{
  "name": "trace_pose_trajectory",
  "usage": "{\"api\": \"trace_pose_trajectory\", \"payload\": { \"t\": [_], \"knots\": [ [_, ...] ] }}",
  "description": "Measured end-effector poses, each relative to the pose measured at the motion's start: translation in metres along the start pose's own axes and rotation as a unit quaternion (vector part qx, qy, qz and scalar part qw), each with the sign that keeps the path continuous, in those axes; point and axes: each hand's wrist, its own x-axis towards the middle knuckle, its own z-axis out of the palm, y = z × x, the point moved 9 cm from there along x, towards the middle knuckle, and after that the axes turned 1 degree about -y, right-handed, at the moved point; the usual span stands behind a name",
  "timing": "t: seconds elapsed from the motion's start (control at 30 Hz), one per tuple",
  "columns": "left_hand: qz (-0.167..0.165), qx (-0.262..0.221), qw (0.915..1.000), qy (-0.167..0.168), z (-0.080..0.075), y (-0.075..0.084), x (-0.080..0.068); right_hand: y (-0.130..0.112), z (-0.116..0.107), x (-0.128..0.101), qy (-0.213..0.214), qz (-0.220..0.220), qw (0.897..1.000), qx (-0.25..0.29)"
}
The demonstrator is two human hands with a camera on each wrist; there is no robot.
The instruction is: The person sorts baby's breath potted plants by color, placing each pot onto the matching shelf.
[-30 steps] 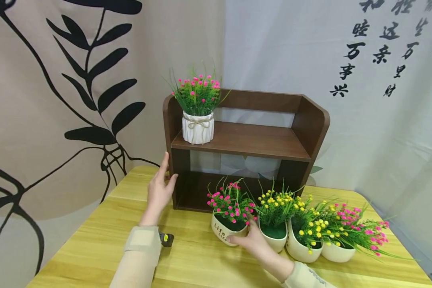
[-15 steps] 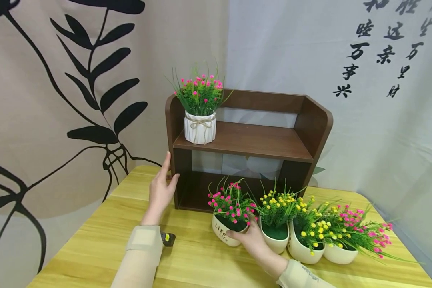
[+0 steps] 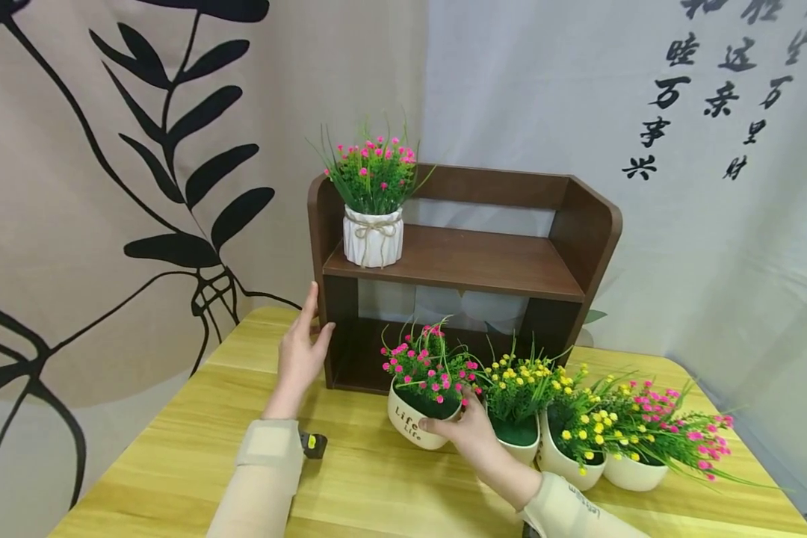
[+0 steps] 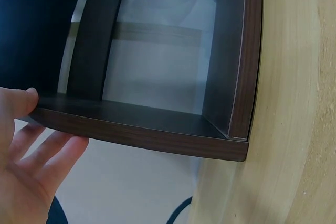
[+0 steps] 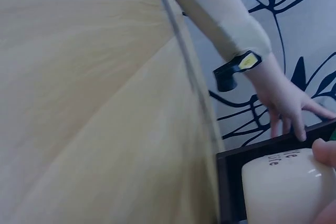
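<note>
My left hand (image 3: 299, 362) holds the left side panel of a dark brown two-tier shelf (image 3: 491, 260). In the left wrist view, the thumb (image 4: 23, 102) lies on one side of the panel edge and the fingers (image 4: 58, 163) on the other. In front of the lower tier, my right hand (image 3: 476, 441) grips a white pot of pink artificial flowers (image 3: 406, 418), lettered "Life". That pot is tilted and seems slightly raised off the table; its underside is hidden in the head view. The right wrist view shows the white pot (image 5: 286, 192) close up with my thumb on it.
A ribbed white pot with pink flowers (image 3: 373, 240) stands at the left of the upper tier. Right of my right hand stand a yellow-flowered pot (image 3: 516, 441), another yellow one (image 3: 571, 467) and a pink-flowered pot (image 3: 635, 474). All are on the wooden table (image 3: 370, 493).
The pink-flowered pot in my right hand has risen slightly and moved a little left, toward the shelf. My left hand stays on the side panel.
</note>
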Motion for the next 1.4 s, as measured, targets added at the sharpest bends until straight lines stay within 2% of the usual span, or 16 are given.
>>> {"api": "trace_pose_trajectory", "payload": {
  "t": [0.13,0.27,0.4,0.53,1.03,1.27,1.4],
  "knots": [
    [-0.001,-0.002,1.0000,0.000,0.000,-0.001,0.000,-0.014,-0.001,-0.004,-0.014,0.001,1.000,0.012],
    [-0.005,-0.003,1.0000,-0.001,0.000,-0.004,0.000,-0.030,0.001,-0.006,-0.033,-0.018,0.998,0.055],
    [-0.005,-0.003,1.0000,0.001,-0.001,-0.005,-0.001,-0.049,0.003,-0.007,-0.066,-0.050,0.990,0.113],
    [-0.003,-0.005,1.0000,0.002,-0.001,-0.006,-0.002,-0.067,0.002,-0.011,-0.084,-0.068,0.985,0.136],
    [-0.002,0.007,1.0000,0.003,0.000,-0.003,-0.005,-0.121,-0.021,-0.024,-0.097,-0.082,0.989,0.073],
    [0.001,0.006,1.0000,-0.001,0.001,-0.001,-0.004,-0.141,-0.041,-0.032,-0.091,-0.101,0.991,0.011],
    [0.009,0.004,0.9999,0.005,0.000,0.000,-0.002,-0.150,-0.052,-0.032,-0.077,-0.095,0.991,-0.050]
  ]
}}
